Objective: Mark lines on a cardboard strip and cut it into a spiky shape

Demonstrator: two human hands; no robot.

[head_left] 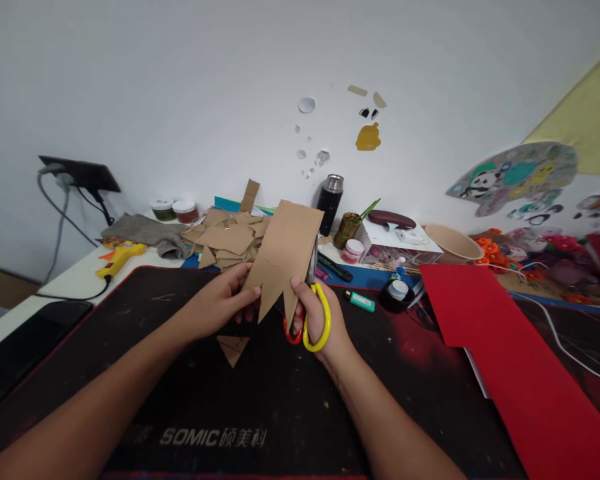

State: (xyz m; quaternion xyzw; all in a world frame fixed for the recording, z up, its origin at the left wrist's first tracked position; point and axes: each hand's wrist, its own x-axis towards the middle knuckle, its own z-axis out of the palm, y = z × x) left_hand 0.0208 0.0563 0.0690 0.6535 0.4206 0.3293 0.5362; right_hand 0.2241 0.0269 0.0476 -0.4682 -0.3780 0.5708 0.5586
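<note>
A brown piece of cardboard [289, 240], its lower edge cut into pointed zigzags, is held up in front of me. My left hand [233, 297] pinches it at the lower left corner, thumb in front and fingers behind. At its lower right, my right hand [320, 317] has its thumb against the cardboard. That same hand grips scissors [325, 320] with yellow and red handle loops; their blades are mostly hidden by the hand and the cardboard. A cut cardboard triangle [233, 349] lies on the black desk mat [205, 387] below my left hand.
Cardboard scraps [225, 237] are heaped behind my left hand. A yellow glue gun [120, 259] and a phone [25, 347] lie left. A black thermos [330, 200] stands behind; a teal lighter [360, 301], a black pot [397, 293] and a red sheet [510, 347] are right.
</note>
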